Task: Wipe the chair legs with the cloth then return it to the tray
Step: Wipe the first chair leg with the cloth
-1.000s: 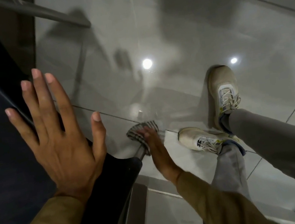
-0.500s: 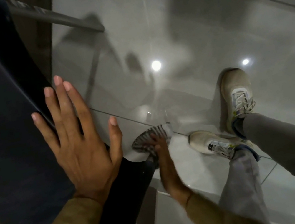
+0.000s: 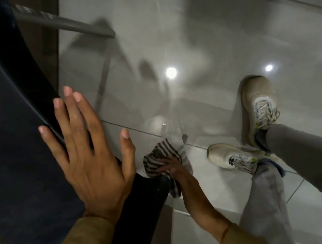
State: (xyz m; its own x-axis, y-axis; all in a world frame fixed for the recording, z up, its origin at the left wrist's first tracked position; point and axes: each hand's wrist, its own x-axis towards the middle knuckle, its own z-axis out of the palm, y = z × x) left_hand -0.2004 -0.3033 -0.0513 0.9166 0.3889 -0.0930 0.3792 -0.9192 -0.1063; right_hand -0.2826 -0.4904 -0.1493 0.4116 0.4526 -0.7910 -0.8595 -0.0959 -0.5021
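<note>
My left hand (image 3: 89,155) lies flat with fingers spread on the dark chair (image 3: 5,137), at the seat's curved edge. Below it, my right hand (image 3: 177,174) is shut on a striped cloth (image 3: 159,157) held low beside the chair's near corner, close to the floor. The chair leg under the cloth is hidden by the cloth and the seat. Another grey chair leg (image 3: 62,24) slants down to the floor at the top. No tray is in view.
Glossy grey floor tiles (image 3: 204,29) reflect two ceiling lights. My two feet in pale sneakers (image 3: 259,103) stand right of the cloth, with grey trouser legs (image 3: 309,150) above them. A dark wall base runs along the top right.
The view has shifted so the chair and hands sit further right. My right hand with the cloth has drawn nearer along the chair's corner. My left hand stays flat on the seat.
</note>
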